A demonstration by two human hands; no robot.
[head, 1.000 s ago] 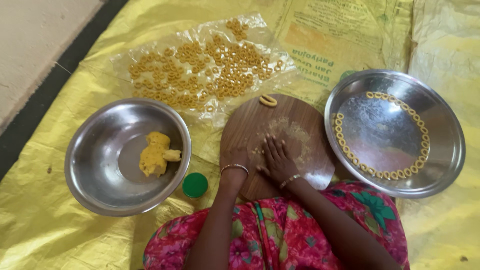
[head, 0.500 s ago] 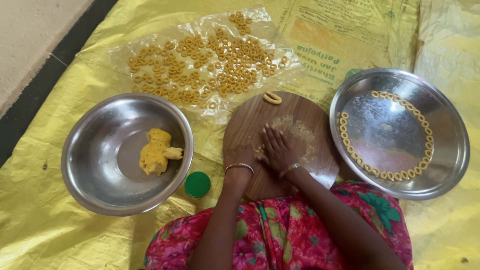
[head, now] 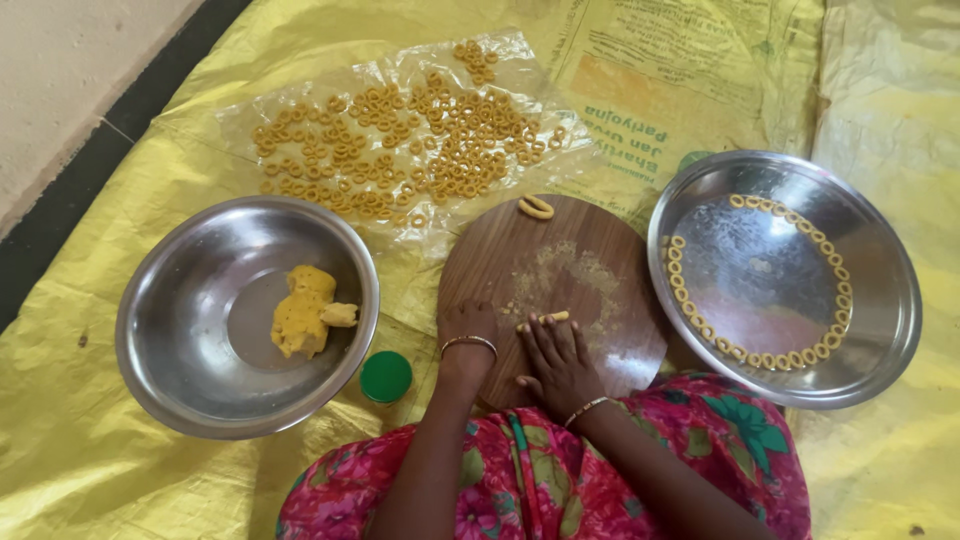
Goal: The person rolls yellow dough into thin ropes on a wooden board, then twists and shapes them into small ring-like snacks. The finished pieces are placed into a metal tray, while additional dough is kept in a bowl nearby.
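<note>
Yellow sheet [head: 120,470] underneath; on the round wooden board [head: 590,250], my right hand [head: 555,360] presses a dough strip [head: 545,319] with fingers together, flat; left hand [head: 468,325] curled at 9 o'clock.

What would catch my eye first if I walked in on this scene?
Probably the spread of small yellow dough rings on a clear plastic sheet at the top, over a bright yellow tarp. In the middle, the left hand and right hand press a thin dough strip on a round wooden board. A steel bowl with a dough lump sits left; a steel plate rimmed with rings sits right.
</note>
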